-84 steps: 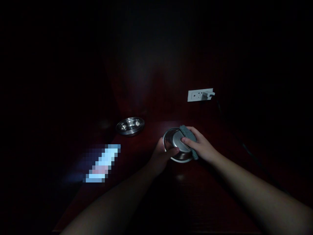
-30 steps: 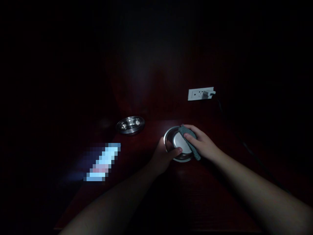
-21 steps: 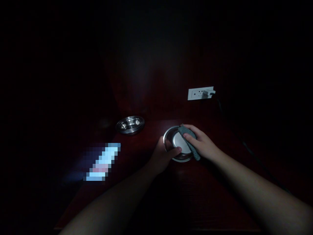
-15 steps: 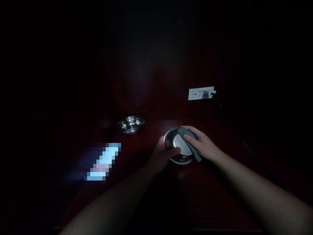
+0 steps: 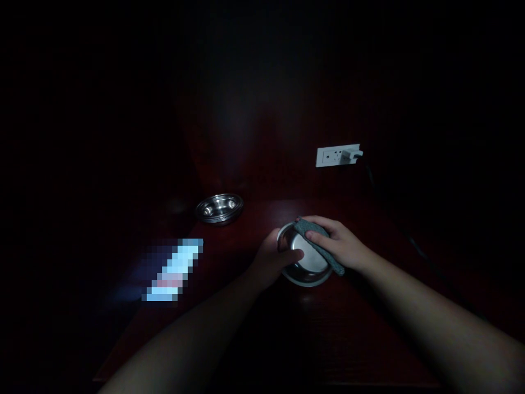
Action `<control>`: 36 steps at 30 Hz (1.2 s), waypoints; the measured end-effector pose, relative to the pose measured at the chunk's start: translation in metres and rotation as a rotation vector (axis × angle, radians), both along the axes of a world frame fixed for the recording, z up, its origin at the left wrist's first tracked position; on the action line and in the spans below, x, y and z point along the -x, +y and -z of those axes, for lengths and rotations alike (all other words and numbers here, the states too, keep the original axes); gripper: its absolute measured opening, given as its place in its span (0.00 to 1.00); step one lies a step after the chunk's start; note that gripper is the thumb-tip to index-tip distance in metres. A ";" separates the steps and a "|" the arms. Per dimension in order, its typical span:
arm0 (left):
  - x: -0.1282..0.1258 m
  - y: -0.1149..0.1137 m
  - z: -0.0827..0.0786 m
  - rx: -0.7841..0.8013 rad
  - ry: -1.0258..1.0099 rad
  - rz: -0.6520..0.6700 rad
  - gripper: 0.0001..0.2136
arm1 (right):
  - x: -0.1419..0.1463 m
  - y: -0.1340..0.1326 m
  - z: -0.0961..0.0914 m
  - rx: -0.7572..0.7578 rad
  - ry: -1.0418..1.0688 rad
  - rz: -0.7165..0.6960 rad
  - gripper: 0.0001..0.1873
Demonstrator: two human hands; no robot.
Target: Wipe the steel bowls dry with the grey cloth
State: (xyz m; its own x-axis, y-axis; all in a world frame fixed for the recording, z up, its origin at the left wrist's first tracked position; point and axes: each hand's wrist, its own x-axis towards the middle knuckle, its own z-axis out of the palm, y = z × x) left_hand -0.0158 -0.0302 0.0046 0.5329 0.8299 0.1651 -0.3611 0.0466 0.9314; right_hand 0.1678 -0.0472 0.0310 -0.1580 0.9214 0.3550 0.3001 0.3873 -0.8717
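Observation:
My left hand (image 5: 270,261) grips the left rim of a small steel bowl (image 5: 307,271), thumb over the edge, holding it just above a dark red table (image 5: 246,262). My right hand (image 5: 338,243) presses a grey-green cloth (image 5: 324,253) against the bowl's inside and right rim, fingers closed on the cloth. A second steel bowl (image 5: 219,208) stands on the table to the far left of my hands, untouched.
A white wall socket (image 5: 333,156) with a plug and a dark cable running down to the right sits on the back panel. A glowing, blurred-out rectangle (image 5: 173,271) lies on the table's left side. The surroundings are very dark.
The bowl has tilted down flatter and dropped slightly toward me. My right hand has slid the cloth across the bowl's upper edge. The far bowl has not moved.

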 end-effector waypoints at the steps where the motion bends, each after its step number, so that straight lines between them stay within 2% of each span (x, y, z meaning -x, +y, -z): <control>1: 0.000 0.000 0.000 0.000 0.004 -0.006 0.28 | 0.000 0.000 0.000 -0.005 0.001 0.003 0.21; 9: 0.000 0.003 0.003 0.022 -0.008 -0.007 0.30 | 0.004 -0.001 0.001 -0.037 0.010 0.043 0.19; 16: 0.003 0.003 0.002 0.136 -0.060 -0.055 0.27 | 0.006 0.002 0.003 -0.062 0.123 0.178 0.20; 20: 0.004 0.000 0.000 0.207 -0.078 0.025 0.24 | 0.005 0.008 0.007 -0.079 0.228 0.292 0.21; 23: 0.003 -0.002 0.002 0.156 -0.040 0.077 0.29 | 0.006 0.011 0.011 -0.018 0.263 0.309 0.23; 27: 0.000 -0.002 0.006 0.103 0.006 0.046 0.32 | 0.007 0.012 0.013 0.022 0.188 0.268 0.22; 32: -0.002 0.001 0.005 0.051 -0.010 -0.006 0.34 | 0.005 0.009 0.012 -0.066 0.102 0.263 0.21; 36: -0.002 0.002 0.005 0.072 -0.024 -0.029 0.35 | 0.005 0.004 0.007 -0.155 0.035 0.288 0.20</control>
